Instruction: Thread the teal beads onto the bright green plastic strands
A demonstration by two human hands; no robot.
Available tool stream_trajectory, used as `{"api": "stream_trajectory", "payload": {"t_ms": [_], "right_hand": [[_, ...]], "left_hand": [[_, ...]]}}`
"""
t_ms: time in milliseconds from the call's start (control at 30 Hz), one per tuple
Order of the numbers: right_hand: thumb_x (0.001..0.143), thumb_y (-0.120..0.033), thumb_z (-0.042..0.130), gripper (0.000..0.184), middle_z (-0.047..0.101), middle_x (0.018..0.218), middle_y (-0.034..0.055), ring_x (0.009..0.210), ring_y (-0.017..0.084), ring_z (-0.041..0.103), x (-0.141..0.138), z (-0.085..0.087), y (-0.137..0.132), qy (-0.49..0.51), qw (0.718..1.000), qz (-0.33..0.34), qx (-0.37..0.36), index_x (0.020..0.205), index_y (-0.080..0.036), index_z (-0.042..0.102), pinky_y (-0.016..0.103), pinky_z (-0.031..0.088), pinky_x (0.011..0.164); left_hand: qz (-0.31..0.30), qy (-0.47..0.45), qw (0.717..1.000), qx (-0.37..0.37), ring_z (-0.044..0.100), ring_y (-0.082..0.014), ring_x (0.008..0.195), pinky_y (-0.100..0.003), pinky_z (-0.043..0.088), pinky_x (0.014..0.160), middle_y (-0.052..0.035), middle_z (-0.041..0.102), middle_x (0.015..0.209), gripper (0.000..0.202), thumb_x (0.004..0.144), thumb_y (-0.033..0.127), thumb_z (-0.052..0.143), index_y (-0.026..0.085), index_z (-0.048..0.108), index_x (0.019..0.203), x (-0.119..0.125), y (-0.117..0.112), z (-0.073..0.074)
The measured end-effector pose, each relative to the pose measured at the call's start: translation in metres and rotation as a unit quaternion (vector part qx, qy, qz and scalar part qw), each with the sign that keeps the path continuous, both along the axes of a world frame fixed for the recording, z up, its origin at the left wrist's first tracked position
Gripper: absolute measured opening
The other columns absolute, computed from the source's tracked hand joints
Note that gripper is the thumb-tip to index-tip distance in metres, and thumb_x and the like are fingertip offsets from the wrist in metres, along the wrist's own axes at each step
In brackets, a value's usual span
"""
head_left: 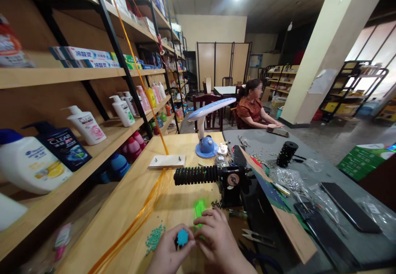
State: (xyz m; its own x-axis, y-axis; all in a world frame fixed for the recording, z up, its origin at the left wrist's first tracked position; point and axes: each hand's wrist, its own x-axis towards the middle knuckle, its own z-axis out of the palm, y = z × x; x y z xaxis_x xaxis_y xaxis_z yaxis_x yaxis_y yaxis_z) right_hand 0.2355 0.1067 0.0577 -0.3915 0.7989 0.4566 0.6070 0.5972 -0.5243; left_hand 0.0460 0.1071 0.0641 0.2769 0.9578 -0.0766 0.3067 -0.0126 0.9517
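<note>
My left hand (169, 249) is closed around a small dark piece with a bright teal top (182, 237). My right hand (218, 235) is beside it, its fingers bent and their tips meeting the left fingertips. What the right fingers pinch, if anything, is too small or hidden to make out. A bright green, blurred bundle (200, 207) lies partly under the right fingers. Left of my hands, small teal beads (155, 237) are scattered on the wooden table (123, 208). Beyond my hands stands a black winding device with a ridged horizontal roller (196, 175).
Orange threads (145, 204) run from a white block (167, 161) across the table. A blue lamp (206, 147), snips (258, 237), a wooden board (289, 230) and a phone (351, 206) are around. Shelves of bottles line the left; a person (250, 109) sits beyond.
</note>
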Motion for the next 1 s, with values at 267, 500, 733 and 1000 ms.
{"api": "stream_trajectory", "payload": {"t_ms": [267, 500, 733, 1000], "right_hand": [[0.075, -0.014, 0.065, 0.016, 0.071, 0.107, -0.006, 0.109, 0.021, 0.057, -0.006, 0.006, -0.004, 0.025, 0.999, -0.004, -0.032, 0.085, -0.024, 0.06, 0.051, 0.027, 0.112], [0.076, -0.015, 0.063, 0.015, 0.071, 0.107, -0.0042, 0.111, 0.022, 0.056, -0.01, 0.002, -0.006, 0.007, 1.0, -0.009, -0.024, 0.086, -0.025, 0.061, 0.053, 0.025, 0.113], [0.073, -0.013, 0.064, 0.017, 0.07, 0.11, -0.0063, 0.112, 0.024, 0.056, -0.015, 0.008, -0.009, 0.017, 0.999, 0.012, -0.03, 0.084, -0.024, 0.059, 0.06, 0.022, 0.112], [0.077, -0.016, 0.063, 0.016, 0.069, 0.114, -0.0042, 0.117, 0.026, 0.055, -0.021, 0.004, -0.015, -0.006, 0.997, 0.03, -0.073, 0.089, -0.026, 0.062, 0.061, 0.017, 0.114]], "left_hand": [[0.035, 0.009, 0.999, 0.031, 0.057, -0.0176, 0.07, -0.025, 0.044, 0.068, -0.004, 0.063, 0.076, 0.021, 0.08, 0.037, 0.065, 0.016, 0.064, 0.081, -0.001, -0.008, 0.006], [0.037, 0.014, 0.998, 0.045, 0.063, -0.0205, 0.076, -0.027, 0.047, 0.073, -0.0076, 0.069, 0.081, 0.024, 0.081, 0.039, 0.061, 0.016, 0.065, 0.079, -0.005, -0.009, 0.003], [0.056, 0.067, 0.993, 0.083, 0.061, -0.0206, 0.069, -0.027, 0.045, 0.066, -0.0068, 0.067, 0.072, 0.021, 0.077, 0.036, 0.06, 0.016, 0.067, 0.071, -0.007, -0.017, 0.004], [0.064, 0.084, 0.989, 0.105, 0.062, -0.0196, 0.072, -0.025, 0.046, 0.068, -0.0047, 0.066, 0.075, 0.013, 0.081, 0.027, 0.059, 0.018, 0.065, 0.074, -0.024, -0.035, -0.006]]}}
